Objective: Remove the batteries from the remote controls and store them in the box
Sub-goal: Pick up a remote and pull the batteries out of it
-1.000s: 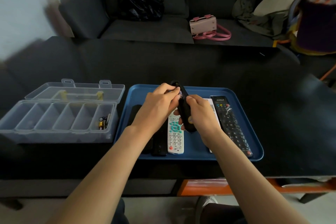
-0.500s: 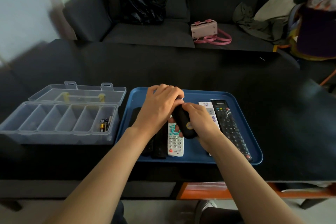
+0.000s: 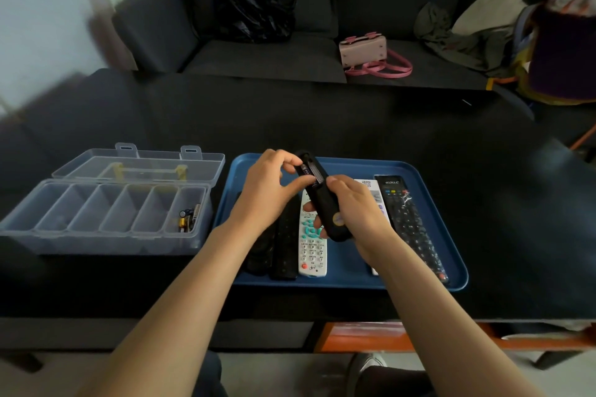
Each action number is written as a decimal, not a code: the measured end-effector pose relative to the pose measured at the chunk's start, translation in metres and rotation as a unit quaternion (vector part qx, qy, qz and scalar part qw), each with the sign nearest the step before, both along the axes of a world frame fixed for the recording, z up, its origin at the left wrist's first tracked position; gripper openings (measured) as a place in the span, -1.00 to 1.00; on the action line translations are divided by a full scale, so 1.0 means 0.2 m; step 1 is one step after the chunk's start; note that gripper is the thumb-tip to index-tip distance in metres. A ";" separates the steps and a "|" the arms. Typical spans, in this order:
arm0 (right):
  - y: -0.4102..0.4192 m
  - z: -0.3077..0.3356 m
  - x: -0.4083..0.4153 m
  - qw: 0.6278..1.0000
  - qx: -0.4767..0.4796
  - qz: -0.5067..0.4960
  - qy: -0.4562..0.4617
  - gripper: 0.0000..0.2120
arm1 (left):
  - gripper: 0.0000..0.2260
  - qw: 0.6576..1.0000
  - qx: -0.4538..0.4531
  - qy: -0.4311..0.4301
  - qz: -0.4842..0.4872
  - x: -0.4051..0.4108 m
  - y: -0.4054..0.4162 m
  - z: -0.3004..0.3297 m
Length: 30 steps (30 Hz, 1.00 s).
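My right hand grips a black remote above the blue tray, its back facing up with the battery bay uncovered. A battery shows in the bay near the far end. My left hand has its curled fingers and thumb at that battery. On the tray lie a white remote, two dark remotes to its left, another white remote partly hidden by my right hand, and a long black remote. The clear compartment box stands open at the left, with a few batteries in its rightmost compartment.
The tray and box sit on a dark table. Behind it is a dark sofa with a black bag, a pink handbag and heaped clothes. An orange shelf shows under the table's near edge.
The black remote has been turned and raised so its open battery bay faces up. My left hand has lifted off the remote's top, and its fingers now work at the exposed battery.
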State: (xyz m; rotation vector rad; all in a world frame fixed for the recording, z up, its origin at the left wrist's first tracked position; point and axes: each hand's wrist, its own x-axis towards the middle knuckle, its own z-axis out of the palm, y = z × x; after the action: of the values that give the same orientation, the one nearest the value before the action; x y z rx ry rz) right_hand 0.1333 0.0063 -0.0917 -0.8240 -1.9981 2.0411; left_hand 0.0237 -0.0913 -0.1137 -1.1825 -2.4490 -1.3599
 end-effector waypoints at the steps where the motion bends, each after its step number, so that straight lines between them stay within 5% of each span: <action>1: 0.00 0.00 0.00 1.000 0.007 -0.002 0.002 -0.75 | -0.71 1.000 -0.003 -0.006 0.002 0.00 0.00 -0.01; 20: -0.03 -0.03 -0.01 0.992 0.117 -0.027 0.029 -0.78 | -0.70 0.984 0.066 -0.166 0.000 0.04 0.04 0.04; 30: -0.05 -0.04 -0.06 0.992 0.123 -0.003 0.024 -0.81 | -0.78 0.976 0.147 -0.160 0.019 0.07 0.05 0.05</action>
State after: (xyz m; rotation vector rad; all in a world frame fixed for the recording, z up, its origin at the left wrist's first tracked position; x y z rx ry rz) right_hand 0.1217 -0.0047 -0.0993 -0.7220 -2.1598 1.7444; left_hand 0.0368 -0.0819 -0.1037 -0.9022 -2.3308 -1.9503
